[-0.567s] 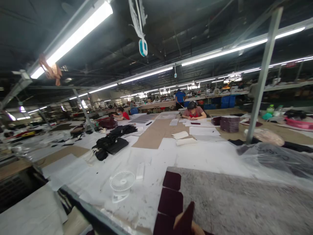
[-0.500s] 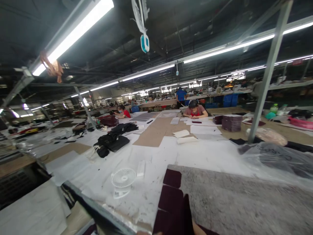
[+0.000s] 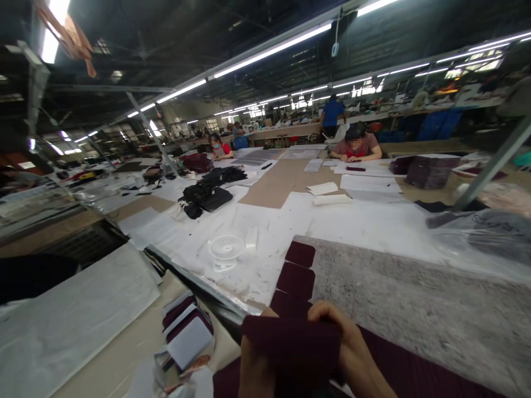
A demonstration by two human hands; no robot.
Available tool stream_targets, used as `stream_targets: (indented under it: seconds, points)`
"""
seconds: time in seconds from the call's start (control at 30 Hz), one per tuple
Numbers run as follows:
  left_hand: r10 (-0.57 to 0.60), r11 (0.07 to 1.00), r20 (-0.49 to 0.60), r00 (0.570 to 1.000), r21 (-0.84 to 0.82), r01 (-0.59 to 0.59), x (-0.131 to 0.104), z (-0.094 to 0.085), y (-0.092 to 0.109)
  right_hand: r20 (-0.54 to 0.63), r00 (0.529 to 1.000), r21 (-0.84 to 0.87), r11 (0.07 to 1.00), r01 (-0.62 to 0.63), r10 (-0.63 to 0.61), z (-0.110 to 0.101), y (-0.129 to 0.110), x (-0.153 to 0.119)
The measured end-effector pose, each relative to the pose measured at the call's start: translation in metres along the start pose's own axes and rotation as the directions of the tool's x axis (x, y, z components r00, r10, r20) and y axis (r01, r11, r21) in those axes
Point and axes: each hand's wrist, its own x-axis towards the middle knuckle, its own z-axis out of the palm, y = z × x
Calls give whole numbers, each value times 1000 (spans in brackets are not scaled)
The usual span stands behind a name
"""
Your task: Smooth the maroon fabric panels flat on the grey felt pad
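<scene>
A dark maroon fabric piece (image 3: 292, 345) is raised close to me at the bottom of the head view, held by its two sides. My left hand (image 3: 254, 365) grips its left side, with most of the fingers hidden behind the cloth. Curled over the upper right corner are the fingers of my right hand (image 3: 344, 337). Just beyond, matching maroon pieces (image 3: 295, 280) lie in a row along the left edge of a mottled grey sheet (image 3: 398, 287). More maroon cloth (image 3: 415, 359) spreads along that sheet's near edge.
A small white fan (image 3: 226, 247) stands on the white-covered table (image 3: 265, 226). Lower left, stacked grey and maroon pieces (image 3: 188, 326) lie on a lower surface. Black cloth (image 3: 209, 193) is heaped farther off. A metal post (image 3: 493, 166) rises at right. Co-workers sit across the table.
The view has tilted down and shifted left, bringing the stacked pieces into sight. Both hands, barely visible before, have come up into view with the maroon piece between them.
</scene>
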Motion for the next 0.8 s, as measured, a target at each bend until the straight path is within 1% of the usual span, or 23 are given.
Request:
stream_targets:
  seconds: [0.03,0.07,0.1,0.13,0.17,0.2,0.23,0.27,0.3,0.33,0.37,0.4,0.43,0.47,0.5,0.53,0.57,0.6,0.63,0.67,0.7,0.73,0.8]
  points:
    - [82,994,3,997,69,-82,0,0,0,11,995,30,995,-98,98,-1,1,1]
    - [147,980,1,989,138,-146,1,0,0,18,989,25,988,-149,149,-1,3,1]
    - [160,971,-7,987,181,-156,1,1,0,4,993,-20,993,-119,119,-1,4,2]
    - [122,975,-14,992,189,-117,2,1,0,-19,1000,-95,995,-16,15,-1,6,2]
    - [28,988,-12,1000,153,-26,2,2,1,-23,993,-172,979,110,-116,-1,8,2]
    - [-83,992,-8,997,95,83,2,3,1,-23,978,-224,954,199,-210,-1,9,3]
    - [-158,986,-11,987,51,159,2,4,1,-23,972,-230,948,222,-233,-2,10,3]
    - [-158,987,-25,987,38,159,1,5,2,-25,983,-183,967,177,-184,-2,11,3]
    - [-74,995,-46,996,64,77,0,6,3,-24,996,-100,992,81,-84,-2,11,4]
    - [61,991,-63,996,124,-52,-1,6,4,-15,1000,-12,1000,-27,27,-2,10,4]
    - [193,966,-60,979,189,-179,-2,7,5,-5,994,52,993,-106,106,-2,9,5]
    - [274,940,-46,961,222,-258,-2,7,6,7,991,77,988,-135,135,-2,7,6]
    - [263,945,-33,964,211,-250,-2,7,7,13,993,61,991,-120,119,-2,5,7]
    - [159,976,-29,987,155,-153,-1,7,8,6,996,18,996,-88,88,-3,3,8]
    - [-3,998,-16,1000,66,4,1,6,8,-2,998,-19,997,-70,70,-4,1,9]
    - [-179,983,21,984,-39,180,3,5,8,5,997,-27,996,-81,81,-5,0,10]
    - [-325,932,78,943,-141,333,5,4,8,22,993,-4,993,-115,115,-6,-1,11]
    - [-420,867,142,896,-229,442,6,3,9,44,985,41,985,-167,165,-7,-1,12]
    - [-466,808,197,862,-302,506,7,1,9,67,974,98,970,-223,217,-7,-1,13]
    - [-481,762,236,844,-362,536,6,0,11,91,962,151,951,-268,257,-8,-1,14]
    - [-483,728,264,835,-409,551,5,-1,12,106,955,190,937,-293,277,-7,0,14]
    - [-479,701,290,829,-442,560,4,-2,14,102,955,211,932,-295,280,-7,1,15]
    - [-465,668,339,818,-472,575,3,-1,17,63,967,207,944,-256,249,-5,2,16]
